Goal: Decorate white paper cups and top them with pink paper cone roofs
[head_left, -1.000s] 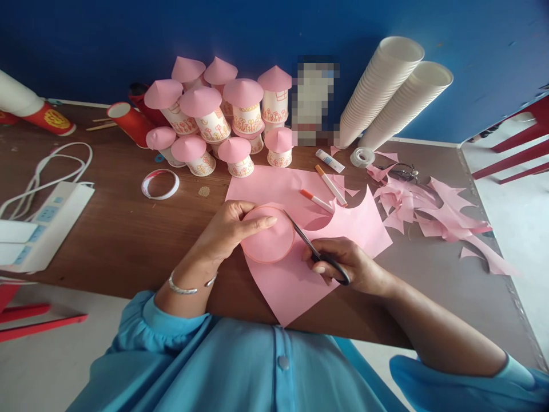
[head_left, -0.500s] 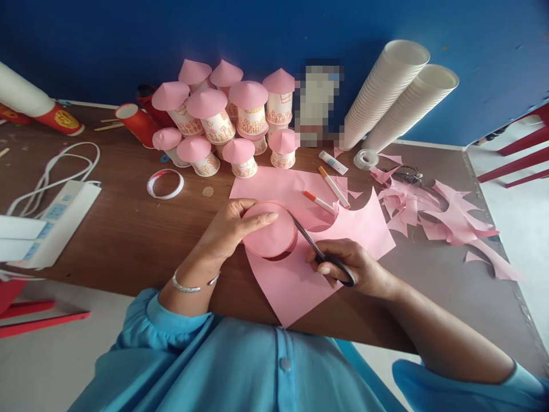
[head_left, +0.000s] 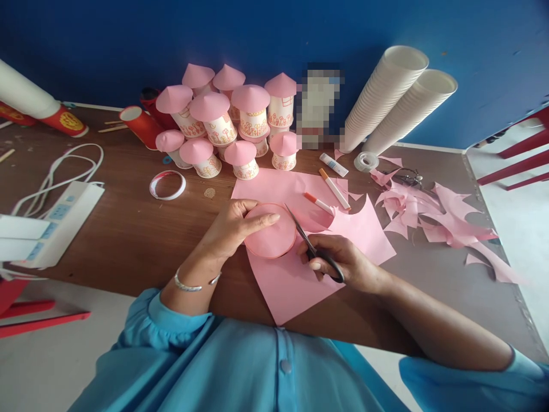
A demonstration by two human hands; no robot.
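1. The left hand grips a round pink paper disc, thumb on top and the other fingers curled round its left edge, so the fingers are clamped on the disc.
2. The disc lies just above a larger pink paper sheet spread on the brown table, near the front edge.
3. The right hand holds a pair of scissors, fingers closed through the dark handles.
4. The scissor blades point up and to the left, their tips at the disc's right edge; I cannot tell whether the blades are apart.
5. Two markers and a glue stick lie on or near the far part of the sheet.
6. Pink scraps are scattered to the right, with a tape roll near them.
7. Behind stand paper cups with pink cone roofs, and two stacks of white cups lean against the blue wall.
8. A white power strip sits at the left.
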